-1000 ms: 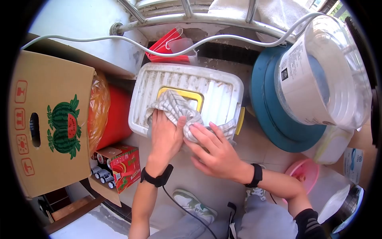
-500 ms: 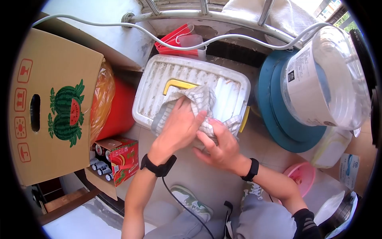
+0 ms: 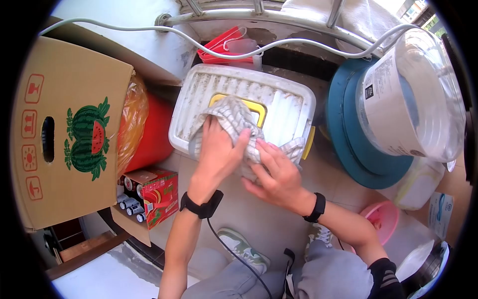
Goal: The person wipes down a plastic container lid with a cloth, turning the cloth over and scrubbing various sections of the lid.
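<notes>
A pale checked cloth [image 3: 233,112] lies bunched on the lid of a white storage box [image 3: 291,92]. My left hand [image 3: 217,154] presses into its left part, its fingertips partly hidden in the folds. My right hand [image 3: 279,177] grips the cloth's near right side, fingers curled over it. A dirty, ribbed surface shows on the lid, with dark grime in the grooves. Part of the yellow carry handle [image 3: 257,108] sticks out from behind the cloth, and a yellow latch [image 3: 309,143] is on the box's right side.
A watermelon carton [image 3: 69,189] and a red bucket [image 3: 158,127] stand at left, above a box of cans [image 3: 162,199]. Right are a teal round lid [image 3: 343,134], a clear plastic container [image 3: 428,94] and a pink basin [image 3: 388,222]. A white hose [image 3: 298,42] crosses behind the box.
My left hand and the cloth under it have shifted slightly left over the lid, baring more of the yellow handle's right side. My right hand keeps hold of the cloth's near side.
</notes>
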`<state>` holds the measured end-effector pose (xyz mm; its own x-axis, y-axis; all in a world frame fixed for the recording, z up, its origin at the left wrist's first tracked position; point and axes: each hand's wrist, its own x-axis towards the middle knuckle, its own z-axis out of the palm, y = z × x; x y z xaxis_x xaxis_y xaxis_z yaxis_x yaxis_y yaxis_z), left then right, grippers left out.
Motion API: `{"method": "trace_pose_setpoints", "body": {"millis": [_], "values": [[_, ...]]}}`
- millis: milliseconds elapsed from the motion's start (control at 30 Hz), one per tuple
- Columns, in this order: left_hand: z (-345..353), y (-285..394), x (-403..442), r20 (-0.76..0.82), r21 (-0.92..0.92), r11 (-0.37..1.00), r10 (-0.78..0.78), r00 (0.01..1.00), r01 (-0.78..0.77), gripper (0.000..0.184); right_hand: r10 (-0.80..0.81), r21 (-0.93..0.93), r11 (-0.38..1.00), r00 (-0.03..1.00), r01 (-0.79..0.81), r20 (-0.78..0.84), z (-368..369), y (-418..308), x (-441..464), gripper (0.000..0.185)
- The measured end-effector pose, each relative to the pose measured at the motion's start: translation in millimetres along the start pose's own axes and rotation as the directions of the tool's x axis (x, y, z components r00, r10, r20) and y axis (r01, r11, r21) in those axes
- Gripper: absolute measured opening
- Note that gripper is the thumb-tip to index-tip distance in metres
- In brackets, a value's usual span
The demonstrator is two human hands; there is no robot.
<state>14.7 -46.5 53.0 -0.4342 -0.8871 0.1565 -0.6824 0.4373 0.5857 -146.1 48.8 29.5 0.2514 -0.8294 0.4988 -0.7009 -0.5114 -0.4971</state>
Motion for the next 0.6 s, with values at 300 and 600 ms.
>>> {"method": "trace_pose_setpoints", "body": {"millis": [300,600], "values": [[0.3,30.4,6.9,0.111,-0.06,0.98,0.193,0.975,-0.187,0.046,0.005,-0.011,1.0,1.0,-0.005,-0.011,-0.8,0.1,-3.8,0.041],[-11.8,-1.4,5.6,-0.051,0.163,0.97,-0.172,0.984,0.179,0.059,0.001,0.04,0.999,1.0,-0.001,0.009,-9.0,2.3,0.3,0.039]]}}
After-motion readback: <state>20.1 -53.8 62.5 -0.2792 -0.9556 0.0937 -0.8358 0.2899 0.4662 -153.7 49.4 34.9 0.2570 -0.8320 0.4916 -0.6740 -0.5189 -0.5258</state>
